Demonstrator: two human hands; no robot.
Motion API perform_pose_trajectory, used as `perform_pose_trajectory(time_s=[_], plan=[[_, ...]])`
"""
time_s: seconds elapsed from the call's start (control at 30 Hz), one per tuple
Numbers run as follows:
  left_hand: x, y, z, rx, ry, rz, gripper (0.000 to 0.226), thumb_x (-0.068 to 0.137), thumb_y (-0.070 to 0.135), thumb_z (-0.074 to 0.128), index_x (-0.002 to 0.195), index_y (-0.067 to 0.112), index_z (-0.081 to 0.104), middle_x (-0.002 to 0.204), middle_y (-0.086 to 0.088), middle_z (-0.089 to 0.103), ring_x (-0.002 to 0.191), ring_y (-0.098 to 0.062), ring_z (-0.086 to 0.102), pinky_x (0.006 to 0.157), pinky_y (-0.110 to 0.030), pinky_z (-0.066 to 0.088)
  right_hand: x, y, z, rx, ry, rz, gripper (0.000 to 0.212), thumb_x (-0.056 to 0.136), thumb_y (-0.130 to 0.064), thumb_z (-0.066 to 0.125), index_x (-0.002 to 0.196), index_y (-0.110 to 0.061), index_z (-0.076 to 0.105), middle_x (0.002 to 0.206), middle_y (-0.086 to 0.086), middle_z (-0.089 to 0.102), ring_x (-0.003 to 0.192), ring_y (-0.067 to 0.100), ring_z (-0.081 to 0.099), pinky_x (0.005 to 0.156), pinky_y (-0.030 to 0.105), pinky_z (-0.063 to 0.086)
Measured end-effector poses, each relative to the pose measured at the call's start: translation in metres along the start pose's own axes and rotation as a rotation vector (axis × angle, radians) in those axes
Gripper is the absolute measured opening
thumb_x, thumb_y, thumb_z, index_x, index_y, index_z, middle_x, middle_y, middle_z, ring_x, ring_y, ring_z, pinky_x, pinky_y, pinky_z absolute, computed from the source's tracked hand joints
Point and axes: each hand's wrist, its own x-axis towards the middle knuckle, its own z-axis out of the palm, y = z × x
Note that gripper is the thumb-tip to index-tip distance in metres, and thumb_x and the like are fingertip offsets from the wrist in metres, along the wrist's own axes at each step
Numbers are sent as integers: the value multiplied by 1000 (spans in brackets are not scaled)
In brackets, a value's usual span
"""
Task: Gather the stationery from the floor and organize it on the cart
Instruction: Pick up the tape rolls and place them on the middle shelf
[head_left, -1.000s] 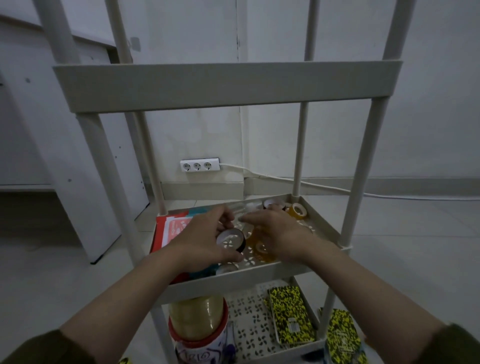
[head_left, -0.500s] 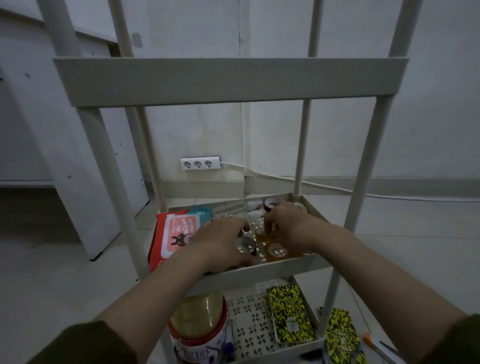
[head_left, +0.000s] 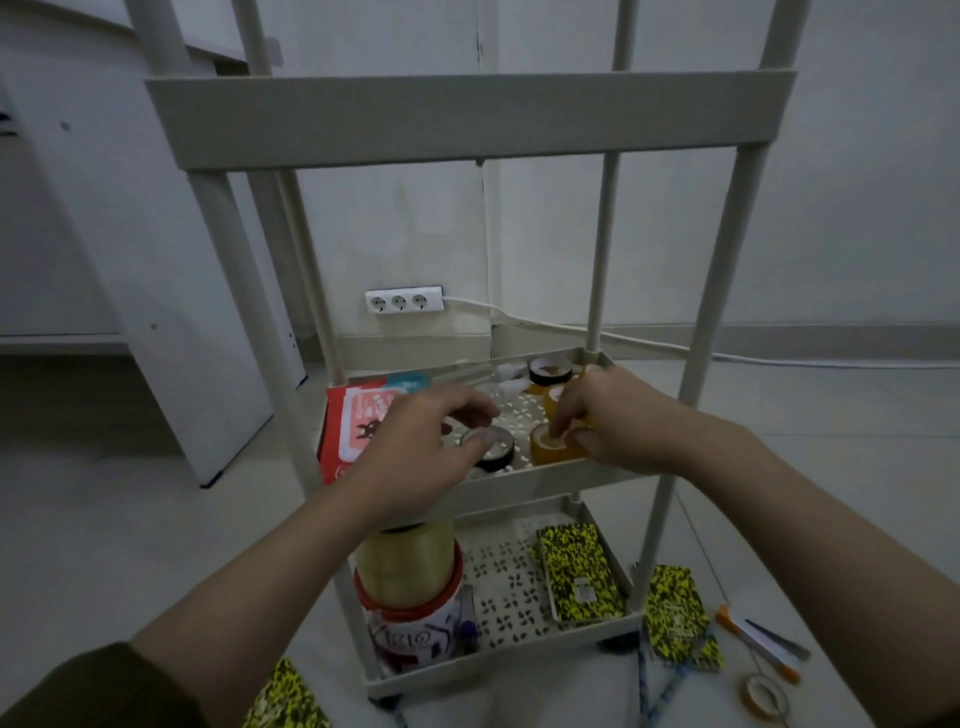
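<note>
Two pens (head_left: 761, 642) and a tape ring (head_left: 762, 693) lay on the floor by the cart (head_left: 467, 122), near a yellow notebook (head_left: 675, 626). On the middle shelf the left hand (head_left: 421, 447) curled its fingers over a dark tape roll (head_left: 493, 449) (thumb on its rim). The right hand (head_left: 618, 421) pinched a yellow roll (head_left: 550, 449), more rolls (head_left: 549, 370) behind.

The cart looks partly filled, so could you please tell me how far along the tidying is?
Done: the middle shelf holds a red booklet and tape rolls; the bottom shelf has a big tape stack and a yellow patterned notebook. In hand: the right hand is at a yellow tape roll, the left hand at a black one. Left on the floor: another notebook, pens, a tape roll.
</note>
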Motion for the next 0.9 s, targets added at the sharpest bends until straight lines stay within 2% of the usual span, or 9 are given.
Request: perform_pose_trajectory(time_s=[0.07,0.2,0.4,0.53,0.6,0.67,0.73,0.8,0.9], plan=[[-5,9,2,-11,13,61,19,84,17,64,103,19,67,91,11,64,89,4,58,76,-9,47,-9,-3,-1,39,70,-8,23,85,-11,58,102,-21,72,107,1,70,95,12,59,87,25,47],[-23,26,17,-54,-40,156,17,81,6,65,97,12,68,86,5,65,76,-3,61,70,-7,47,-37,-14,-3,123,171,-71,22,81,-5,62,95,-17,73,87,-4,68,79,6,55,62,3,37],[-65,27,63,-36,-391,219,20,81,11,67,100,15,67,81,7,65,72,-2,61,66,-4,43,-96,0,48,286,151,26,14,78,-4,67,89,-12,73,77,-7,65,74,6,60,63,1,42],[-101,15,115,-87,-568,153,19,82,10,65,101,11,67,80,7,64,71,-2,60,62,-2,41,-153,31,114,312,12,196,14,77,0,67,87,-8,73,78,2,68,72,12,60,60,-1,39],[-118,11,144,-92,-651,113,19,82,9,63,101,11,66,82,6,64,74,-3,61,63,-4,44,-182,45,142,320,-52,281,15,79,-2,66,91,-8,72,88,7,71,76,12,60,62,0,38],[-133,8,175,-26,-746,134,21,82,12,61,102,15,65,86,5,63,80,-7,62,75,-20,51,-206,56,172,293,-124,350,20,81,-6,66,100,-9,69,103,8,69,88,15,60,69,7,38],[-144,6,203,98,-826,155,27,83,19,60,110,19,61,98,3,58,97,-16,59,85,-32,48,-222,61,203,249,-192,388,32,80,-12,66,112,-12,63,116,10,63,105,22,57,84,21,40],[-146,3,227,221,-842,175,35,85,23,57,119,19,53,116,-2,52,113,-20,48,91,-34,43,-231,61,229,235,-268,412,54,79,-20,67,129,-15,49,132,10,49,120,27,46,98,33,40],[-138,-1,255,373,-828,237,48,87,29,53,132,20,38,135,-1,40,126,-23,31,98,-37,34,-236,60,251,196,-374,439,87,78,-34,69,146,-17,17,152,11,18,137,30,27,107,42,34]])
